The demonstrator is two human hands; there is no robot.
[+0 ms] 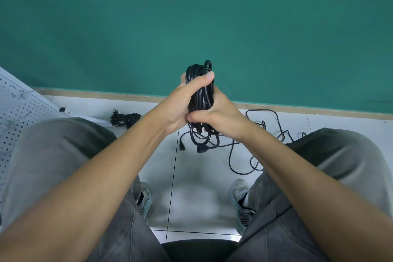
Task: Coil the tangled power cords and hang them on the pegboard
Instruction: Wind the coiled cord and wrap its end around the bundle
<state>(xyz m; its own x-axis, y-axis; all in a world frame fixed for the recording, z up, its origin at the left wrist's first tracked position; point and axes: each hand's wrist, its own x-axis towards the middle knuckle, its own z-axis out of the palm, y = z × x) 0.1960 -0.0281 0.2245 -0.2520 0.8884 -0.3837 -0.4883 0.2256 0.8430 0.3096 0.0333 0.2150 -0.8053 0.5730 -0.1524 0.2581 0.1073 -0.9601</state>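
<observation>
We sat facing a green wall (191, 17), knees apart, with both forearms reaching forward over the tiled floor (191, 187). Our left hand (180, 104) was closed round the upper part of a black coiled cord (201, 93), the thumb laid across the front of the bundle. Our right hand (217, 115) was clenched on the lower part of the same coil, its thumb meeting the left hand. The top loops stood above our fingers; the bottom loops hung below the hands, and two plug ends (182, 147) dangled there, just above or on the floor, we could not tell which.

A loose tangled cord (265, 138) lay spread on the floor toward the right, near the wall's skirting and running up against our right trouser leg (340, 155). Whether it joined the coil in our hands we could not tell. A second bundled cord (124, 118) lay on the floor at the left, near the skirting and just beside the lower edge of the white pegboard (19, 108), which leaned at the left edge of view. Our two shoes (145, 198) rested on the tiles on either side of a floor seam.
</observation>
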